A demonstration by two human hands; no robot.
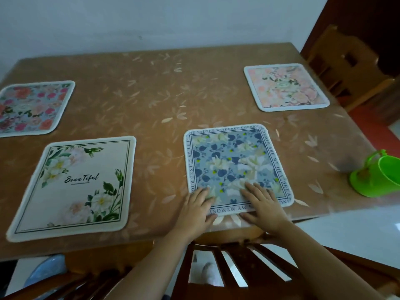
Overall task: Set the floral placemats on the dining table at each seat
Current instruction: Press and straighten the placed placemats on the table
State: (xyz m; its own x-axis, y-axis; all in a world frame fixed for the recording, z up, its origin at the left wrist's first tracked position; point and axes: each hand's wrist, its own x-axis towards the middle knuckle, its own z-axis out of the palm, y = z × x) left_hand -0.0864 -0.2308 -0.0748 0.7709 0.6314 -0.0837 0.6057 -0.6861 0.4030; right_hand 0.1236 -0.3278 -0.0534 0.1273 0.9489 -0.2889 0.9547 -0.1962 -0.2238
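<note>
Several floral placemats lie flat on the brown dining table [151,94]. A blue one with white flowers and a text border [233,161] sits at the near edge, in front of me. My left hand [195,210] and my right hand [263,204] both rest palm-down on its near edge, fingers spread, gripping nothing. A cream mat reading "Beautiful" [75,185] lies near left. A mat with red and pink roses [32,107] is at the far left. A pale pink mat [285,87] is at the far right.
A green plastic bucket [378,176] lies on its side at the table's right edge. A wooden chair back [233,260] stands right below my arms, another chair [346,68] at the far right. A white wall runs behind the table.
</note>
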